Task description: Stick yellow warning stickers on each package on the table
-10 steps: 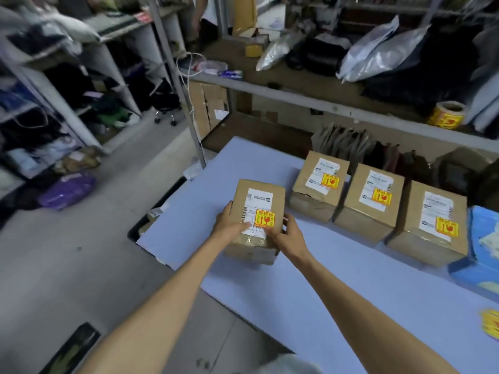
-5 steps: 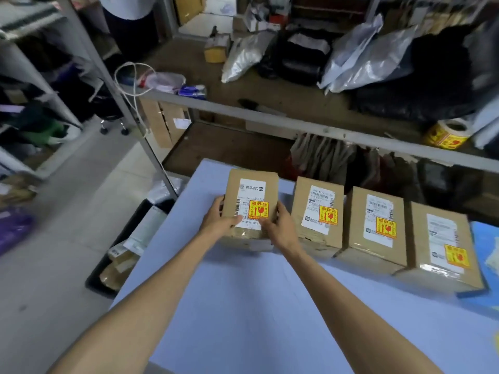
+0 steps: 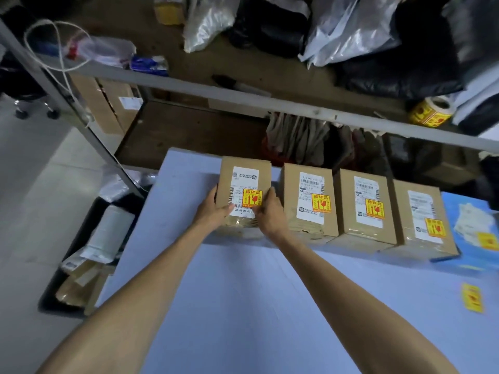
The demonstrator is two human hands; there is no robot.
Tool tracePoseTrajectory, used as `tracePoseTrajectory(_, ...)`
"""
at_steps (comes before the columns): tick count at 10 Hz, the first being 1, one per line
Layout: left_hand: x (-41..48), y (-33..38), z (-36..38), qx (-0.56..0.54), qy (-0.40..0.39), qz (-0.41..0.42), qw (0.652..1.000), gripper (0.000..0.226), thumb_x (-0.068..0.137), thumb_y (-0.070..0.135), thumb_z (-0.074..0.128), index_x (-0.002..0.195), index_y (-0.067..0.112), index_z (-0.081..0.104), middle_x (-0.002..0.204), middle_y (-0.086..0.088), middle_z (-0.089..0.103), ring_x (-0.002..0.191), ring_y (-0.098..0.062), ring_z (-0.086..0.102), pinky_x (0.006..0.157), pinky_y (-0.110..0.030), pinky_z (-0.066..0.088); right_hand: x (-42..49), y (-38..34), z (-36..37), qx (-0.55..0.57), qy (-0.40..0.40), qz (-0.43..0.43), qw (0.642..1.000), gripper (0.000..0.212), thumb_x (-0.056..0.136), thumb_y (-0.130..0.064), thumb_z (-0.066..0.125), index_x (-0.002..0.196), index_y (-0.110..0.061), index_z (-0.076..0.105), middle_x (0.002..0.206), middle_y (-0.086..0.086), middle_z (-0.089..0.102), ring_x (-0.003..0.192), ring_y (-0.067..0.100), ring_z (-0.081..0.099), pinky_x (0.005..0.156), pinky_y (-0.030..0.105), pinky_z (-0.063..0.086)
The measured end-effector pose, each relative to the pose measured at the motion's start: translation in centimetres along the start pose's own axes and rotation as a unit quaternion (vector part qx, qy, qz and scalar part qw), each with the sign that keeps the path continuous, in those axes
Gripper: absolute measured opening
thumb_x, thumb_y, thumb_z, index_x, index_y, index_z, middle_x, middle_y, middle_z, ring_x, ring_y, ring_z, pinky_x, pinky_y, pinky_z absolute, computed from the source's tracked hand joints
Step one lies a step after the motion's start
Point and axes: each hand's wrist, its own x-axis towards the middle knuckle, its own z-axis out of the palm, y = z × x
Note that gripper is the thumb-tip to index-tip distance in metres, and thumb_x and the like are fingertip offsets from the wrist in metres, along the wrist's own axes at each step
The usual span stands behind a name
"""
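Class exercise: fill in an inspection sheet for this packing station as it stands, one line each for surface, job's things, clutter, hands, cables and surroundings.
Surface: pale blue table, mostly bare in front.
Job's things: four cardboard packages in a row, each with a yellow sticker; leftmost package held; loose sticker on table; sticker roll on shelf.
Clutter: blue box at right, stickered.
Hands: left hand and right hand grip the leftmost package's sides.
Cables: white cord looped on the rack post.
Surroundings: shelf of plastic bags; floor bin with parcels.

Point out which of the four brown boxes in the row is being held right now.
The leftmost box. The left hand and right hand grip its two sides; the other three boxes stand untouched to its right.
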Motion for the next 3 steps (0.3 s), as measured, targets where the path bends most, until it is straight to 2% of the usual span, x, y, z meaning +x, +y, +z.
tracePoseTrajectory(1,-0.3,0.7,0.0,0.056,-0.008,0.017,0.998,0.058,0.091,0.02,0.063,0.142,0.024,0.035,0.139,-0.002,0.053,0.127,-0.026,0.051,0.101,-0.041,0.043,-0.8,-1.0,-1.2,-0.045,-0.018,-0.01,0.999,0.049,0.09,-0.013,0.059,0.13,-0.002,0.034,0.119,0.015,0.056,0.107,0.03,0.057,0.089,0.042,0.051)
tracePoseTrajectory(2,-0.9,1.8,0.3,0.19,0.059,0.073,0.977,0.062,0.086,0.02,0.069,0.14,0.022,0.039,0.135,-0.01,0.053,0.124,-0.033,0.05,0.096,-0.044,0.045,-1.4,-1.8,-3.5,-0.112,-0.05,-0.028,0.992,0.043,0.088,-0.017,0.063,0.122,0.0,0.044,0.12,0.016,0.056,0.11,0.031,0.054,0.091,0.04,0.047)
tracePoseTrajectory(3,-1.6,3.8,1.2,0.271,0.106,0.125,0.948,0.061,0.085,0.014,0.069,0.14,0.021,0.043,0.135,-0.013,0.048,0.123,-0.034,0.046,0.096,-0.044,0.044,-2.2,-2.5,-6.0,-0.129,-0.055,-0.06,0.988,0.027,0.092,-0.018,0.057,0.112,-0.001,0.054,0.118,0.017,0.057,0.106,0.031,0.055,0.085,0.035,0.046)
